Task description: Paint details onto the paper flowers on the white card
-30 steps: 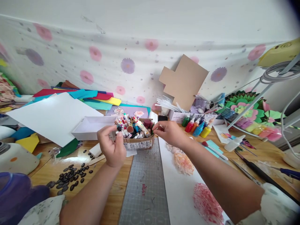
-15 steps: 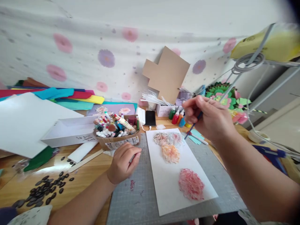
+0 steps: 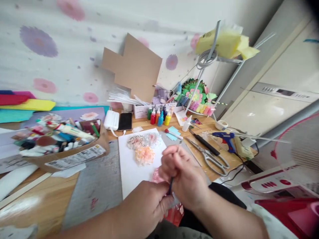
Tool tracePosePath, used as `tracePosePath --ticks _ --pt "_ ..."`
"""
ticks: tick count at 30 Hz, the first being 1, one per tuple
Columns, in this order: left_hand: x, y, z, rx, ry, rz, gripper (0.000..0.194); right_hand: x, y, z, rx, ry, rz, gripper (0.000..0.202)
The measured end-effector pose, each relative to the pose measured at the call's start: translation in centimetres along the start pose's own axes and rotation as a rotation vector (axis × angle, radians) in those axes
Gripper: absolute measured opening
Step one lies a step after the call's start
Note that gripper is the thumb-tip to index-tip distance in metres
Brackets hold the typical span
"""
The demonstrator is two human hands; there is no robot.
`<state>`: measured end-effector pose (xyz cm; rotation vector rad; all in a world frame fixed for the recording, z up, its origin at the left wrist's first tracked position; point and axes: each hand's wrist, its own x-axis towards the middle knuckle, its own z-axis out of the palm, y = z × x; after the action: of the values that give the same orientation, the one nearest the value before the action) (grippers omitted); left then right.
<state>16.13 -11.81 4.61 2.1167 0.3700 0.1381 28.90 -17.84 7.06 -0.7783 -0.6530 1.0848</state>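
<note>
My right hand (image 3: 187,179) is closed around a thin dark blue paintbrush (image 3: 170,186), its shaft pointing down. Against its lower end my left hand (image 3: 151,204) is closed, thumb and fingers together; what lies inside them is hidden, though something pale shows beside the fingertips. Both hands meet over the near edge of the table. Behind them lies a white sheet (image 3: 128,172) with textured flower blots: an orange one (image 3: 145,155), a black-speckled one (image 3: 136,142), a pale one (image 3: 153,139) and a pink one (image 3: 157,176) mostly covered by my hands. Something red and shiny (image 3: 175,215) shows below.
Paint bottles (image 3: 160,118) stand behind the sheet. To the right lie scissors (image 3: 211,159), a black-handled tool (image 3: 204,142) and a blue glue gun (image 3: 225,139). A cardboard box (image 3: 77,159) of markers is at left, on the grey cutting mat's (image 3: 99,186) far side. A fan (image 3: 306,146) stands at right.
The view has turned right and down. My right hand has brought the brush from above the sheet toward me, and my left hand has left the mat to meet it.
</note>
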Motion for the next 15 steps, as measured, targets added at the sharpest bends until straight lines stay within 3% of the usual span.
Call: tracePosePath --ticks 4,8,12,15 --pt "1.7 -0.3 1.6 -0.231 0.019 -0.101 0.041 0.1 0.9 -2.5 -0.505 -0.069 0.082 0.044" --pt "1.1 -2.8 1.0 -0.140 -0.029 -0.161 0.043 2.4 -2.2 -8.2 -0.925 -0.045 0.214 0.050" --pt "-0.8 -6.9 -0.9 0.052 0.193 -0.164 0.042 5.1 -5.5 -14.3 -1.484 0.116 0.293 0.028" --pt "-2.3 -10.3 -2.8 0.205 0.375 -0.162 0.035 5.9 -5.7 -17.0 -1.798 0.158 0.397 0.025"
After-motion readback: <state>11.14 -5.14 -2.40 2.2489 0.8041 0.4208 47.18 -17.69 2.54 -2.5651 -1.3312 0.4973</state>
